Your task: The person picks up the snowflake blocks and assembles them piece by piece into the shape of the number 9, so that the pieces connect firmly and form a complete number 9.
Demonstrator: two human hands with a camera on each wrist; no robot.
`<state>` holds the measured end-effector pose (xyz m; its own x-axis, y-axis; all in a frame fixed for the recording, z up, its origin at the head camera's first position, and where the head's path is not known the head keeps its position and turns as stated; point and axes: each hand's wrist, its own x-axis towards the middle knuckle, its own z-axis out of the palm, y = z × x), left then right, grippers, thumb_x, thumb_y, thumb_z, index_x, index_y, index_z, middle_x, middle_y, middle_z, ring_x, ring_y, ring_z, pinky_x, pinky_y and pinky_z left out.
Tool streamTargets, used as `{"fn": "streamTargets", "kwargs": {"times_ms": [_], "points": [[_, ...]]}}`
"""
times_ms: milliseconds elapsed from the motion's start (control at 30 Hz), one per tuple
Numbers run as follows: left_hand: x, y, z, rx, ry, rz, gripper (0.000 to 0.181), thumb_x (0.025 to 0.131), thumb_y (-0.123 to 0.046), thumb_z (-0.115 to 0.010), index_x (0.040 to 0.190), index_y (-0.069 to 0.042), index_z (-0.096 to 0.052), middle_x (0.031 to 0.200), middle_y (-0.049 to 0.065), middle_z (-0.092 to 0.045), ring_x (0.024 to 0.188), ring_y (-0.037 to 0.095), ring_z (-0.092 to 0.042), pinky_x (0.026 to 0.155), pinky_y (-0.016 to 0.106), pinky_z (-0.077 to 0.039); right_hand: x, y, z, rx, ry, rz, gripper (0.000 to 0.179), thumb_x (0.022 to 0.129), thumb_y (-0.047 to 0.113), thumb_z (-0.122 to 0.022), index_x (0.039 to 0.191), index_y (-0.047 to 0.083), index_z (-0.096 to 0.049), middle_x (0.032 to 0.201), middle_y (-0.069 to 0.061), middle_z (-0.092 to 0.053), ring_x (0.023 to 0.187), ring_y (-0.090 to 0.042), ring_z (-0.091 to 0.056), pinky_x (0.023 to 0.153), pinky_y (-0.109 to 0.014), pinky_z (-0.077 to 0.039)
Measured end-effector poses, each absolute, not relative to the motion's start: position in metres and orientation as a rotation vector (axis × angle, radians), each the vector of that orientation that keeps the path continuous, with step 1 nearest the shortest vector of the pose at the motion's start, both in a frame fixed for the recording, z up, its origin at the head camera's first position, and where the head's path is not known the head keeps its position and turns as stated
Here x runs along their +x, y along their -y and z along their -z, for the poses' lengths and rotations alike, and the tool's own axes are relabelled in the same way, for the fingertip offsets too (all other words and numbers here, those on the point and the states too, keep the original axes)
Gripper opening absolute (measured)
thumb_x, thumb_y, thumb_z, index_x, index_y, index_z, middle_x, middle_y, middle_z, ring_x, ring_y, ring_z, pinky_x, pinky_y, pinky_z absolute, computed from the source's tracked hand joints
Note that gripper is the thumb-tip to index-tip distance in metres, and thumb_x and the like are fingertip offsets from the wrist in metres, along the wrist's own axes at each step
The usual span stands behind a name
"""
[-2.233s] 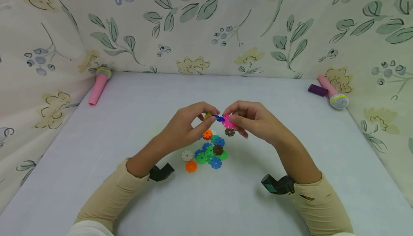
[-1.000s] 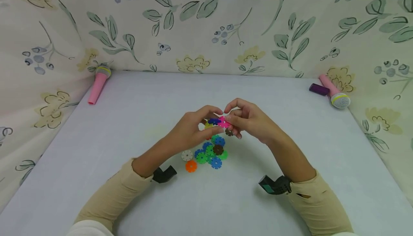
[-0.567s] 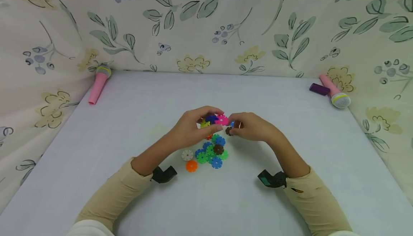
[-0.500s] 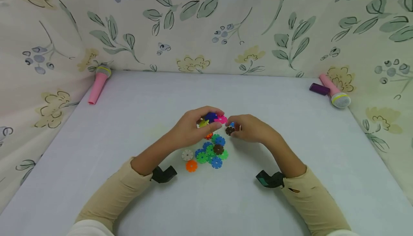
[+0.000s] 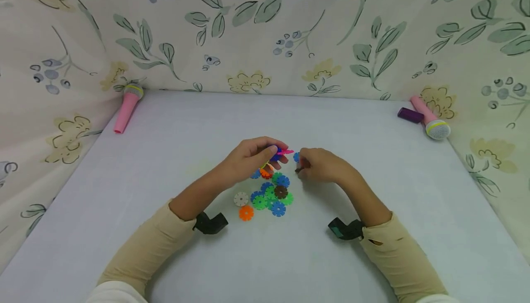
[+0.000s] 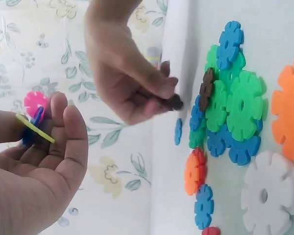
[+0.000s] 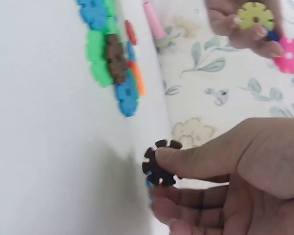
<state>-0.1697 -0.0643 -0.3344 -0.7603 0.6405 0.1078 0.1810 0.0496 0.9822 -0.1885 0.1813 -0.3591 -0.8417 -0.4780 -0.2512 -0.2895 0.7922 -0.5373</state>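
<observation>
My left hand (image 5: 248,161) holds a small chain of joined notched discs. It is made of a yellow disc (image 7: 256,15), a dark blue disc (image 5: 275,154) and a pink disc (image 7: 289,56). Between thumb and fingers, my right hand (image 5: 325,165) pinches a dark brown notched disc (image 7: 159,164) just right of the pile. A blue disc (image 5: 296,157) peeks out behind the right fingers. Below the hands lies a loose pile of discs: green (image 5: 260,202), blue (image 5: 278,209) and another brown disc (image 5: 280,191), with a white disc (image 5: 241,198) and an orange disc (image 5: 246,213) at its near left.
Everything sits on a white table (image 5: 186,123). A pink toy microphone (image 5: 127,110) lies at the back left. Another pink microphone (image 5: 430,118) rests at the back right, with a dark purple block (image 5: 410,115) against it. A floral cloth (image 5: 256,31) hangs behind.
My right hand has let go of the pink disc, moved down to the right and picked up the brown disc. My left hand keeps the joined discs and has turned them.
</observation>
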Motion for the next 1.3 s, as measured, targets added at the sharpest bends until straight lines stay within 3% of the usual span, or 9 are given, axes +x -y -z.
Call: {"fn": "streamTargets", "kwargs": {"times_ms": [167,400,767,1033,1300], "points": [[-0.174,0.067,0.335,0.707,-1.933,-1.82,0.03,0.109,-0.017,-0.045,0.129,0.001,-0.059,0.108,0.014,-0.071,0.098,0.034,-0.067,0.091,0.043,-0.054,-0.182,-0.187,0.338,-0.647,-2.517,1.124,0.008,0.1,0.007,-0.059,0.108,0.004,-0.056,0.086,-0.012,-0.066,0.071,-0.026,-0.06,0.06,-0.034,-0.053],[-0.176,0.068,0.335,0.663,-1.898,-1.911,0.028,0.109,-0.016,-0.045,0.124,0.0,-0.061,0.103,0.016,-0.069,0.098,0.044,-0.063,0.08,0.033,-0.057,-0.17,-0.187,0.314,-0.803,-2.364,1.608,0.02,0.103,0.004,-0.052,0.121,0.0,-0.06,0.098,-0.014,-0.066,0.07,-0.029,-0.056,0.056,-0.031,-0.053],[-0.172,0.065,0.334,0.692,-1.968,-1.86,0.026,0.108,-0.016,-0.047,0.121,0.0,-0.063,0.097,0.014,-0.07,0.091,0.036,-0.066,0.091,0.049,-0.053,-0.162,-0.179,0.307,-0.844,-2.432,1.531,0.023,0.103,0.005,-0.053,0.122,0.001,-0.065,0.102,-0.009,-0.07,0.081,-0.026,-0.061,0.054,-0.03,-0.05],[-0.17,0.063,0.335,0.689,-1.992,-1.86,0.026,0.107,-0.014,-0.049,0.119,0.002,-0.066,0.093,0.013,-0.073,0.091,0.046,-0.065,0.091,0.059,-0.05,-0.158,-0.176,0.305,-0.833,-2.465,1.517,0.021,0.101,0.002,-0.054,0.117,-0.001,-0.067,0.097,-0.012,-0.07,0.072,-0.026,-0.058,0.05,-0.029,-0.049],[-0.165,0.059,0.335,0.622,-2.026,-1.863,0.027,0.107,-0.014,-0.05,0.12,0.003,-0.066,0.095,0.013,-0.073,0.092,0.033,-0.07,0.089,0.042,-0.055,-0.158,-0.173,0.31,-0.773,-2.468,1.58,0.019,0.1,0.0,-0.056,0.114,-0.004,-0.069,0.091,-0.012,-0.07,0.062,-0.031,-0.054,0.05,-0.031,-0.05]]}}
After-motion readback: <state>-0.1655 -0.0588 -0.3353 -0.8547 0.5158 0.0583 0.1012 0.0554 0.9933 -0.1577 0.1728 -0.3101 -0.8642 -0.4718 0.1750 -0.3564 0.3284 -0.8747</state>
